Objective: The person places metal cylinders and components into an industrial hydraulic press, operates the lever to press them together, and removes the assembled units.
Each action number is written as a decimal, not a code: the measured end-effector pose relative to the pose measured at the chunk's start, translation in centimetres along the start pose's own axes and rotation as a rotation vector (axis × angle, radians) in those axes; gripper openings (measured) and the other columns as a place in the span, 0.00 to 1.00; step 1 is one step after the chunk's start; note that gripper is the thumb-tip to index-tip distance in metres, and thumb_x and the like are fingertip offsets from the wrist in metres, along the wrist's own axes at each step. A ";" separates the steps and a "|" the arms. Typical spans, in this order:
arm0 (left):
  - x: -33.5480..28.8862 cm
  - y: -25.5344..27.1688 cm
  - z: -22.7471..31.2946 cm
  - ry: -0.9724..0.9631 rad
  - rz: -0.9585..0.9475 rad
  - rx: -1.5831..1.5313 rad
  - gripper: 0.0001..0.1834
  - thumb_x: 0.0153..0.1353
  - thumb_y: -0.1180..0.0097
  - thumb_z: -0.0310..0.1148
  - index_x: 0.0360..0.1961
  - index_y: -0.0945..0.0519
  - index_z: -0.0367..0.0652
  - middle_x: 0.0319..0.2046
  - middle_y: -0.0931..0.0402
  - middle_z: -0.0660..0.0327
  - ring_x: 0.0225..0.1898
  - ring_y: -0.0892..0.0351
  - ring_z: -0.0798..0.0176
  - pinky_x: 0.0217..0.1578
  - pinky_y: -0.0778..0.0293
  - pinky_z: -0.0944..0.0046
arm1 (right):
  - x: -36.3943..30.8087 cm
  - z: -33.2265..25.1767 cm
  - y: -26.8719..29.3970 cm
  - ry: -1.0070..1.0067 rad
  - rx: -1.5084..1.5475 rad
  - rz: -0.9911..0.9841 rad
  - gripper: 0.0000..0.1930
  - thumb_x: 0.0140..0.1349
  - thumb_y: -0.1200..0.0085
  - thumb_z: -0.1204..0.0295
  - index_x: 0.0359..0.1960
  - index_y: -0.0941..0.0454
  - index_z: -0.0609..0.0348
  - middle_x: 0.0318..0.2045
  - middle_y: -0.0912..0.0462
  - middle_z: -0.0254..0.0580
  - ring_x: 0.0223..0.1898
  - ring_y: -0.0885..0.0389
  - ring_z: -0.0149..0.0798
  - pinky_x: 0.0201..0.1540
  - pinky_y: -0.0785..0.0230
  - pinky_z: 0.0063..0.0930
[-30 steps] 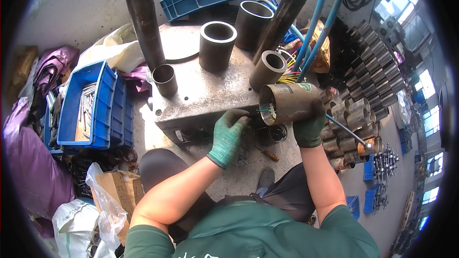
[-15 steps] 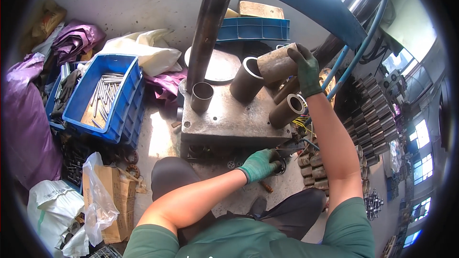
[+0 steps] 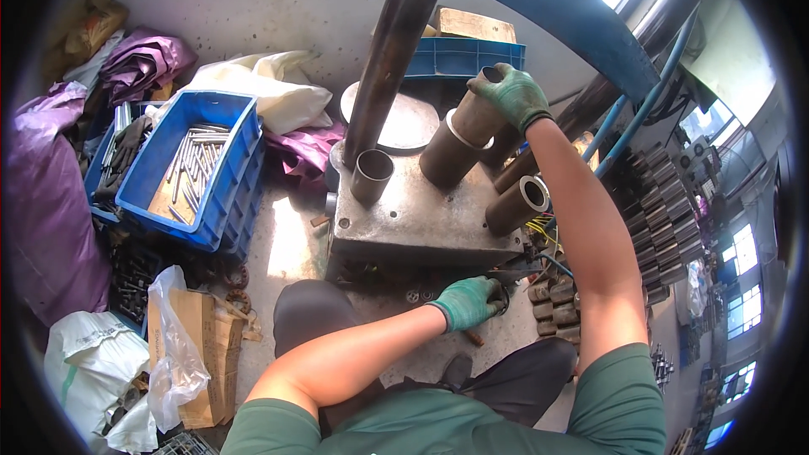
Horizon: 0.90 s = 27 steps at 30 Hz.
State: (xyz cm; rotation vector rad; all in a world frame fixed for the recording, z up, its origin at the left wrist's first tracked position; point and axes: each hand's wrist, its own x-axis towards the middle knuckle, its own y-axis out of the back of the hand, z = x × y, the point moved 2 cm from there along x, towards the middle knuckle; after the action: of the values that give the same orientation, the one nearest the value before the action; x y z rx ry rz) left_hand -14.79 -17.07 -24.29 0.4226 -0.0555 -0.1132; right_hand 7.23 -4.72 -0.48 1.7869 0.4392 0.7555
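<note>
At one o'clock, our right hand [image 3: 517, 96] grips the tube [image 3: 474, 121] near its top: likely heavy, rigid, best held round the wall. Left hand [image 3: 468, 303], five o'clock: fingers curled, hold unclear.

1. Cardboard box [image 3: 222, 350]: a line of dark print runs up its side, too small and steeply angled to read surely.
2. White sack [image 3: 80, 371]: faint print near the top, creased and blurred, illegible.
3. Green shirt [image 3: 472, 425]: white speck of a marking, cut off by the lower edge.
</note>
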 end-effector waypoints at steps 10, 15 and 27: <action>0.3 0.4 0.7 0.004 -0.027 0.036 0.24 0.68 0.38 0.44 0.58 0.18 0.39 0.54 0.18 0.43 0.57 0.18 0.39 0.59 0.23 0.46 | -0.6 3.9 1.2 0.137 0.038 0.050 0.53 0.63 0.46 0.26 0.75 0.30 0.62 0.66 0.23 0.69 0.70 0.24 0.63 0.73 0.31 0.47; -0.4 0.2 0.3 -0.019 0.030 0.047 0.23 0.68 0.38 0.44 0.57 0.17 0.39 0.54 0.18 0.43 0.58 0.19 0.40 0.60 0.23 0.47 | -13.2 7.9 9.6 0.540 -0.181 0.087 0.28 0.65 0.33 0.55 0.61 0.20 0.59 0.46 0.13 0.56 0.52 0.15 0.57 0.58 0.23 0.48; -1.6 -1.0 0.0 0.051 0.130 -0.189 0.17 0.72 0.37 0.32 0.58 0.17 0.38 0.51 0.14 0.52 0.49 0.13 0.60 0.55 0.18 0.58 | -46.7 30.1 11.7 -0.205 0.119 0.532 0.14 0.76 0.44 0.72 0.59 0.19 0.63 0.56 0.16 0.47 0.60 0.19 0.46 0.71 0.34 0.40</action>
State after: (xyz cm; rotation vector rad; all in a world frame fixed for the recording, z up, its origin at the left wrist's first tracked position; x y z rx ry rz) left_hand -16.51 -17.79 -24.79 0.2320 -0.0221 0.0204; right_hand -7.10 -59.02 -8.61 2.0979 -0.1423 0.9081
